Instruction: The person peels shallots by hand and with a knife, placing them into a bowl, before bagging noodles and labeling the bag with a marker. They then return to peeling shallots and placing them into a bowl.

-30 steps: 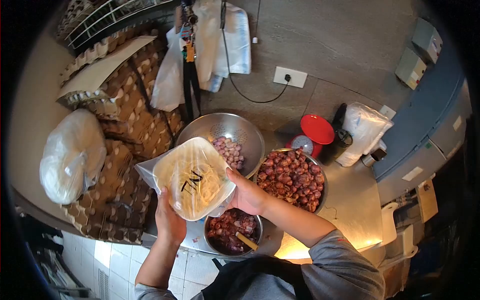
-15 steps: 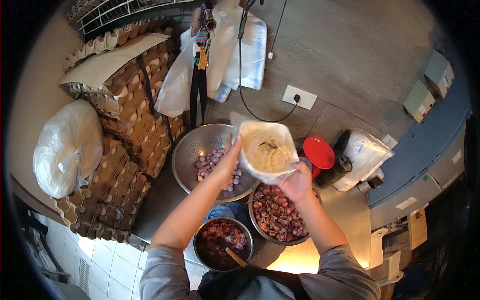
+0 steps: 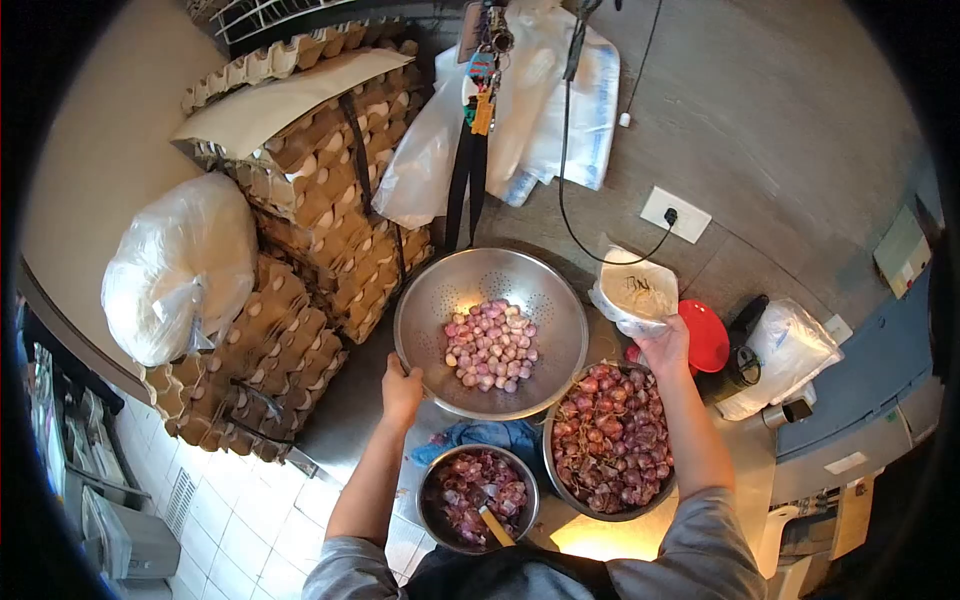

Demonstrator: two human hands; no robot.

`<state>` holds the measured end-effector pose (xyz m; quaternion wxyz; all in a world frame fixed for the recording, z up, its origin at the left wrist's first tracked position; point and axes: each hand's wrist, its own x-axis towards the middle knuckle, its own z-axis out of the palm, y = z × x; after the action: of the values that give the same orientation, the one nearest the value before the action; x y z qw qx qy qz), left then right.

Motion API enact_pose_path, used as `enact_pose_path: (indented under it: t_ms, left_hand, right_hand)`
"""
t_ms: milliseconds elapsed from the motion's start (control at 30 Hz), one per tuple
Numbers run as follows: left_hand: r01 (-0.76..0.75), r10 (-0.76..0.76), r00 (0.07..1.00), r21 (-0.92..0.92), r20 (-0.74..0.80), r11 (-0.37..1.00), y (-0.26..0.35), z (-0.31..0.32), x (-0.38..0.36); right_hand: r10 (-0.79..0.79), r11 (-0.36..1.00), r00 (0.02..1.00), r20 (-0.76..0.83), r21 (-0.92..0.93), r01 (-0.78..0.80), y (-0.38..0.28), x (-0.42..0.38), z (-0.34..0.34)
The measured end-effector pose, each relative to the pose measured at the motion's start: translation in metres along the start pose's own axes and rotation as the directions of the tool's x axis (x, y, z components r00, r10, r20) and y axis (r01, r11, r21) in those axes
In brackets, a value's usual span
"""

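Note:
My left hand (image 3: 403, 395) is closed on the left edge of a steel colander (image 3: 420, 290), where its handle appears to be. Peeled shallots (image 3: 490, 345) lie in the bottom of the colander. My right hand (image 3: 664, 347) grips the near edge of a white plastic tub (image 3: 628, 318) by the wall, its thin liner or bag showing at the rim. Pale contents with some dark marks on them show inside. Below my right wrist stands a bowl of unpeeled red shallots (image 3: 610, 440). A smaller steel bowl (image 3: 430, 520) holds shallot skins and a wooden-handled tool (image 3: 495, 527).
Egg trays (image 3: 300, 230) are stacked at left, with a filled plastic bag (image 3: 180, 270) on them. A red lid (image 3: 704, 335), a dark bottle (image 3: 742, 368) and a white packet (image 3: 785, 360) stand at right. A blue cloth (image 3: 485, 435) lies between the bowls.
My left hand has let go of the tub and taken hold of the colander's edge. My right hand has moved the tub off to the right, toward the wall. The camera view has shifted.

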<state>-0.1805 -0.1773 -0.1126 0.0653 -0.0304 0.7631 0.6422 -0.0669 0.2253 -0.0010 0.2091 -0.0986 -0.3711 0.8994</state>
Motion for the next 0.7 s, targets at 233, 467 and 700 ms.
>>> enact_pose_path:
  t_ms: [233,467,700]
  left_hand:
    - [-0.183,0.184,0.983,0.029,-0.019,0.983,0.023,-0.076,-0.025]
    - [-0.102,0.125,0.991,0.311,-0.055,0.945,0.018,-0.131,-0.029]
    - [-0.09,0.126,0.991,0.479,-0.043,0.873,0.026,-0.133,-0.049]
  right_hand:
    - [0.203,0.979,0.971,-0.123,0.036,-0.201,0.032,0.044,-0.025]
    - [0.448,0.884,0.877,-0.173,-0.064,-0.464,0.076,0.082,0.015]
    - [0.535,0.793,0.832,-0.144,-0.253,-0.554,0.158,0.132,0.05]
